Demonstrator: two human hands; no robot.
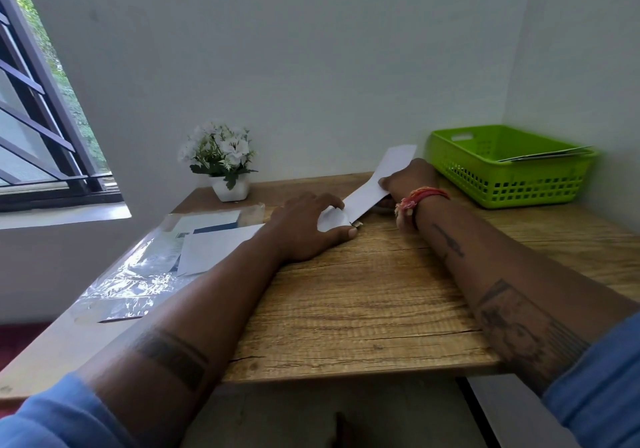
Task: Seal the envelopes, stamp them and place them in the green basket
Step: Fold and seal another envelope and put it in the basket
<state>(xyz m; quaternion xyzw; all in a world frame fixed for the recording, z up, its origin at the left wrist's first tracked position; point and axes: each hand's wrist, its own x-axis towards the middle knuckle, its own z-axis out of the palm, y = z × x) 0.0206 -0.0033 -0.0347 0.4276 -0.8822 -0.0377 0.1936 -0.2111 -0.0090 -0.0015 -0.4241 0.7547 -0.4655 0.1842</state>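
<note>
Lying tilted over the table (pixel 363 309) near the green basket (pixel 509 174), the envelope (pixel 377 184) looks light and bendable, pinched by the right hand (pixel 408 179) at its edge and by the left hand (pixel 308 228) at its folded end.

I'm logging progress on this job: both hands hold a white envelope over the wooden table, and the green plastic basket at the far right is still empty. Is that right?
Not quite. The head view shows the green plastic basket already holds some flat white envelopes leaning on its far rim. The rest stands: the left hand and right hand hold a white envelope over the wooden table.
</note>
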